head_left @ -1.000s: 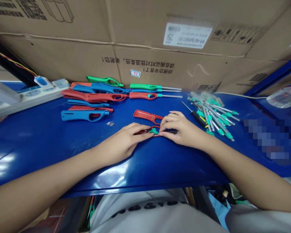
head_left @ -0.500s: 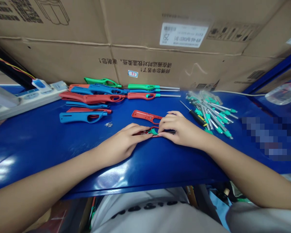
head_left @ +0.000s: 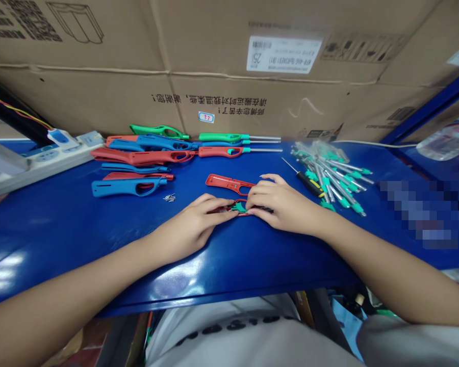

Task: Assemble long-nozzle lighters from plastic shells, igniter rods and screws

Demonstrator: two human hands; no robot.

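Between my hands a red lighter half-shell (head_left: 243, 214) lies on the blue table, with a green trigger (head_left: 238, 206) in it. My left hand (head_left: 196, 220) closes on its handle end, fingertips beside the trigger. Fingers of my right hand (head_left: 281, 204) pinch the other end, where a metal tube is mostly covered by the hand. Just behind, a second red half-shell (head_left: 225, 182) lies with its inside facing up, its right end near my right fingers. Small screws (head_left: 170, 198) form a little heap left of my hands.
Red, blue and green lighter shells (head_left: 137, 156) lie at the back left, beside a white power strip (head_left: 48, 155). Finished-looking lighters (head_left: 216, 152) lie at back centre. A screwdriver (head_left: 309, 183) and a pile of metal tubes with green parts (head_left: 338, 178) are at right. A cardboard box (head_left: 214, 81) stands behind.
The view has shifted slightly. Both hands stay on the red half-shell, with the right fingers moved a little over the tube end. Nothing has been let go.
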